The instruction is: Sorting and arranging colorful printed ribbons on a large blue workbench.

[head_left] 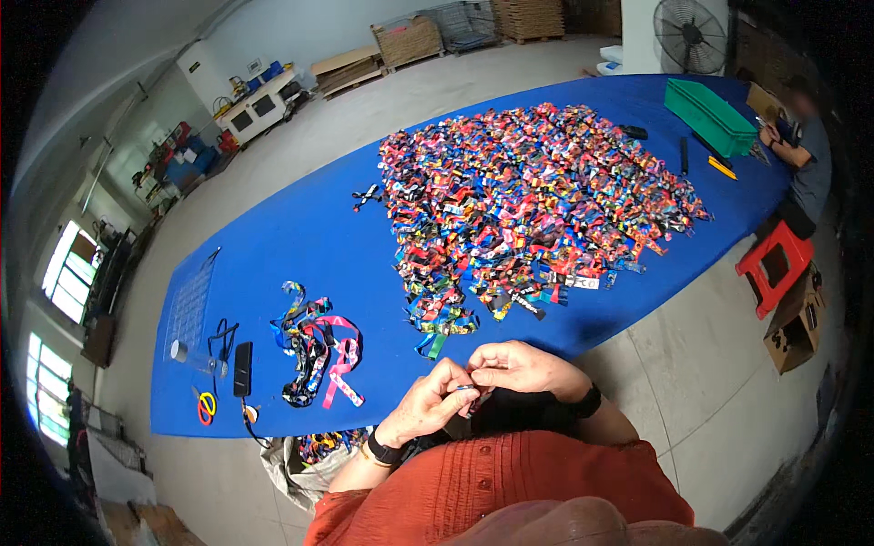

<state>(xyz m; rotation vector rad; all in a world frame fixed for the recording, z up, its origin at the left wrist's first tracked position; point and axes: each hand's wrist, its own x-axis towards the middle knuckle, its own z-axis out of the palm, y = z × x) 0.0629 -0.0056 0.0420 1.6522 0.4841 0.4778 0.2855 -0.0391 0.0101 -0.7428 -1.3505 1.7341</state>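
Note:
My left hand and my right hand meet in front of my body at the table's near edge, fingertips pinched together. Between them is a small colourful strap, mostly covered by the fingers, with bits of blue and dark red showing. Just beyond the hands, a large heap of short printed fabric straps spreads over the blue table. A looser bunch of longer straps, with a pink one among them, lies left of my hands.
At the left are scissors, a black phone, a roll of tape and a wire rack. An open sack of straps is below the edge. A green crate, another person and a red stool are at right.

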